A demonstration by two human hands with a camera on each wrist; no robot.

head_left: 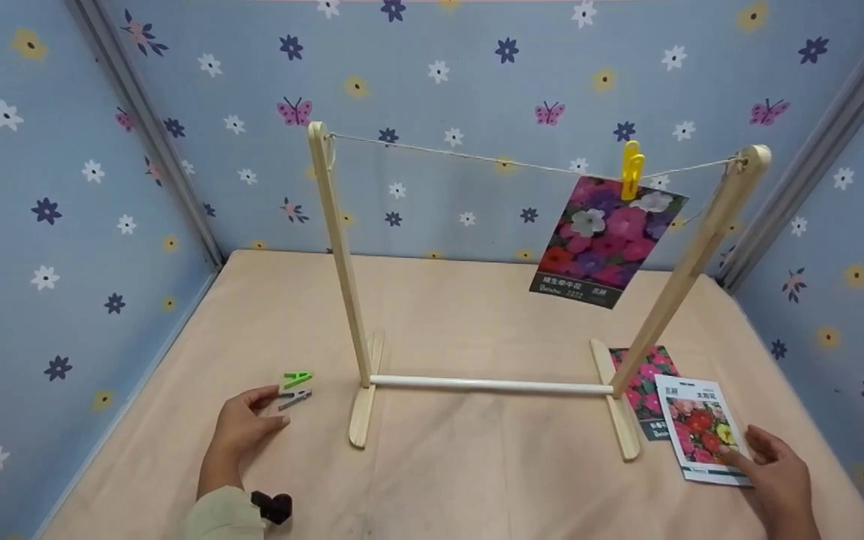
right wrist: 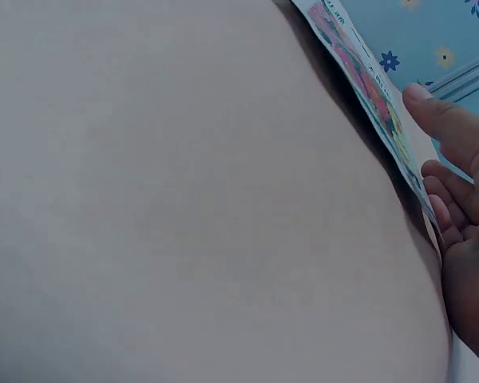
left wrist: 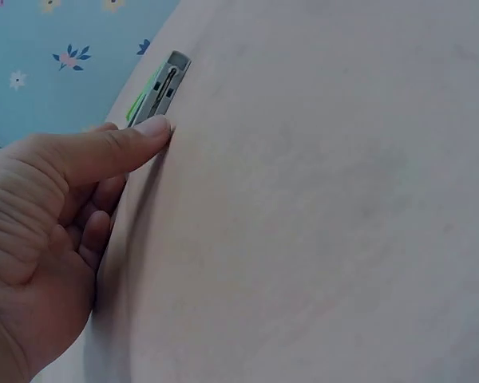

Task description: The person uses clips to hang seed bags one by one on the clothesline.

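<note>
At the left, my left hand (head_left: 244, 424) pinches the handle end of a grey clothespin (head_left: 295, 399) between thumb and forefinger. A green clothespin (head_left: 298, 379) lies just beyond it on the tabletop. In the left wrist view, the thumb overlaps the lower end of the grey clothespin (left wrist: 161, 88). My right hand (head_left: 781, 472) is at the lower right corner of a white flower seed packet (head_left: 702, 431). Its thumb reaches over the packet's face, with the other fingers beside the right edge. In the right wrist view, thumb and fingers stand apart near the packet (right wrist: 371, 92).
A wooden stand with a white crossbar (head_left: 488, 385) fills the middle, a string (head_left: 447, 154) between its posts. A yellow clothespin (head_left: 631, 172) holds a flower packet (head_left: 608, 240) on the string. Another pink-flowered packet (head_left: 642, 390) lies partly under the white one, by the right foot.
</note>
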